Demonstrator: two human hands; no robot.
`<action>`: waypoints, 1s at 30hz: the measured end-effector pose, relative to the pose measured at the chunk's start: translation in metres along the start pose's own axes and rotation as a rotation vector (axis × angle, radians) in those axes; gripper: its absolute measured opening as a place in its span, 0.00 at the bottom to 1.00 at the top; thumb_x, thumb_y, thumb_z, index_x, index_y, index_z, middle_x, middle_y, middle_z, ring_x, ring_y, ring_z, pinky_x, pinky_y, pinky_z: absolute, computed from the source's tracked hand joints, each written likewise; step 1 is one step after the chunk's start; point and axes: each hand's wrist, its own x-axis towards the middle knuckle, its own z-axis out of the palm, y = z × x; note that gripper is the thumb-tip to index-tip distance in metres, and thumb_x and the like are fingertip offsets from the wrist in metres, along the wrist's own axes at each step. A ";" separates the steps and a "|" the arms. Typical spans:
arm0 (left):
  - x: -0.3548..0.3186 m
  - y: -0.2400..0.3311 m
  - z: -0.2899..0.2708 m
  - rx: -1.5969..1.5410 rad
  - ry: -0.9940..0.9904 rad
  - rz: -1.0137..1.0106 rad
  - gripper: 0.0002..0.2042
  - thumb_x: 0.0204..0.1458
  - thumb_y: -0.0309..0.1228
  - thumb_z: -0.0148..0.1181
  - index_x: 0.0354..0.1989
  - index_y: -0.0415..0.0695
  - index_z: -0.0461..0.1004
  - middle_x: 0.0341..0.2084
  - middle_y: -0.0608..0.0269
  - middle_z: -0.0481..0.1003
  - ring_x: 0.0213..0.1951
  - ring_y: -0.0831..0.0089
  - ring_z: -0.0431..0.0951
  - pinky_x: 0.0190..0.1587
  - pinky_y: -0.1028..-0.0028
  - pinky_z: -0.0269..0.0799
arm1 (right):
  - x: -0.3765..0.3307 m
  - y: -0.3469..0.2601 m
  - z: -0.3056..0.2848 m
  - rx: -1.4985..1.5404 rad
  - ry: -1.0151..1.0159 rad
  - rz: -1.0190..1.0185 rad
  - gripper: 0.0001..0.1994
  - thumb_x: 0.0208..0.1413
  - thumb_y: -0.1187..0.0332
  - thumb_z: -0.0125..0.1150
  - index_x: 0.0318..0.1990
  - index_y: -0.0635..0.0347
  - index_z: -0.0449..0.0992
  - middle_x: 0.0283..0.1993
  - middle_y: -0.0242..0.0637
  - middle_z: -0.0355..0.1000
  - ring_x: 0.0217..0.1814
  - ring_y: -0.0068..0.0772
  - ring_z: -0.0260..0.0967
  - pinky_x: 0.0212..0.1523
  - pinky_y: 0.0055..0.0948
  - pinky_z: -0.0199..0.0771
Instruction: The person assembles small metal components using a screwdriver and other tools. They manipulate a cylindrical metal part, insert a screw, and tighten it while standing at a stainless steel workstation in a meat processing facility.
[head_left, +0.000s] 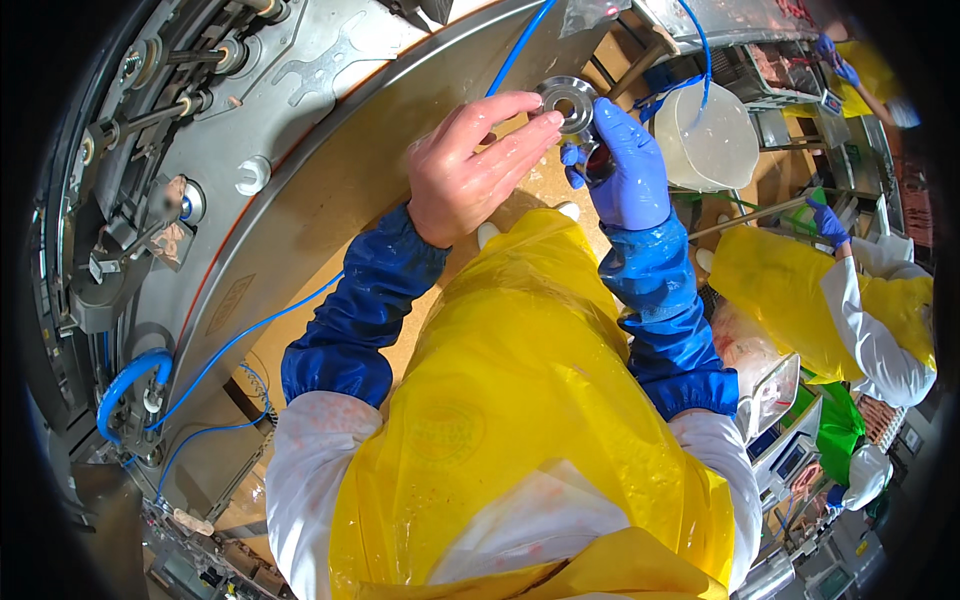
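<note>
A round metal disc (pixel 566 100) with a hole in its middle sits between my two hands, above my yellow apron (pixel 520 400). My left hand (pixel 470 165) is bare and its fingertips touch the disc's left rim. My right hand (pixel 622 165) wears a blue glove and grips the dark part under the disc from the right. Blue sleeve covers run up both forearms.
A large steel machine (pixel 200 160) with blue hoses curves along the left. A white plastic bucket (pixel 712 140) stands right of my hands. A co-worker in a yellow apron (pixel 800 290) and blue gloves works at the right, by a scale (pixel 790 455).
</note>
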 end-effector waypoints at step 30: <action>-0.020 -0.020 0.015 -1.853 -0.126 -1.119 0.14 0.75 0.30 0.47 0.64 0.42 0.72 0.53 0.60 0.78 0.49 0.70 0.74 0.55 0.63 0.70 | 0.017 0.006 -0.008 -0.028 -0.026 0.028 0.15 0.70 0.62 0.62 0.54 0.64 0.83 0.39 0.31 0.81 0.33 0.18 0.72 0.35 0.20 0.71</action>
